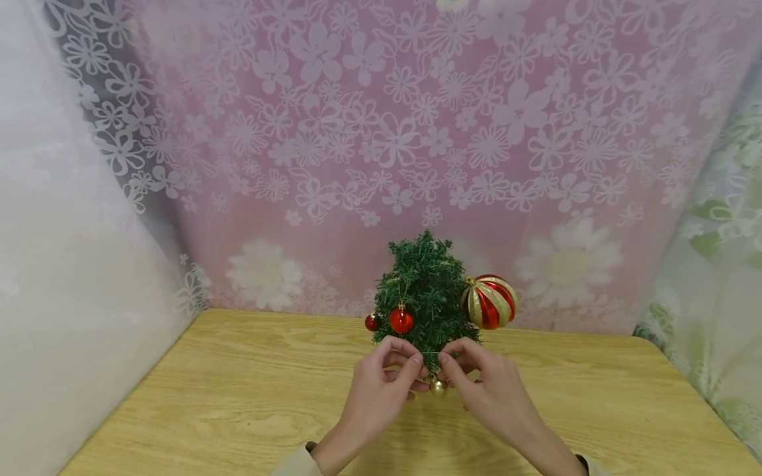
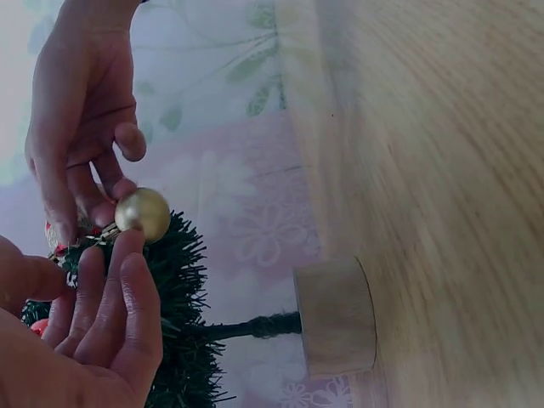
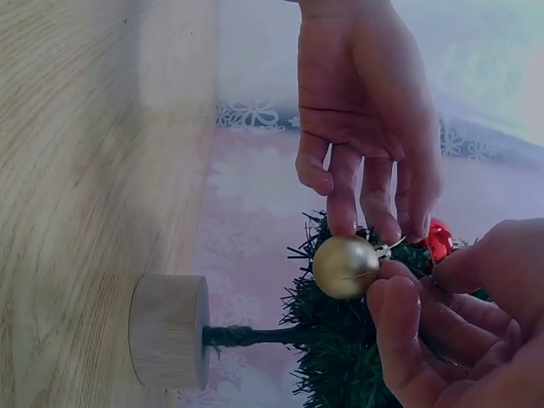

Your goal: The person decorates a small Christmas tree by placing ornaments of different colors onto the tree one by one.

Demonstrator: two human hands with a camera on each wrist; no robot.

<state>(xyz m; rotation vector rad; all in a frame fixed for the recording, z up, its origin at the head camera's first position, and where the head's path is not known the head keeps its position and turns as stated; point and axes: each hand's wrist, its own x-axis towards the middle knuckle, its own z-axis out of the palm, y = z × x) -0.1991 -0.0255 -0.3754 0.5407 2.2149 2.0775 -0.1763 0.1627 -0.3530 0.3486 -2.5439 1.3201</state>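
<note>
A gold Christmas ball [image 1: 438,387] with a small cap hangs in front of a small artificial Christmas tree [image 1: 427,277]. Its thin string [image 1: 430,353] stretches between the two hands. My left hand [image 1: 383,380] pinches one side of the string between thumb and forefinger. Opposite it, my right hand [image 1: 491,383] pinches the other side. In the left wrist view, fingertips of both hands sit right by the gold ball [image 2: 143,214]. The right wrist view shows the ball's cap [image 3: 383,252] among the fingers, with green branches close behind.
A red ball [image 1: 401,320] and a darker red one [image 1: 372,322] hang at the tree's left. On its right is a large red-and-gold striped ball [image 1: 491,302]. The tree's round wooden base [image 2: 336,319] stands on the wooden table [image 1: 250,390]. Behind it hangs a floral curtain [image 1: 381,145].
</note>
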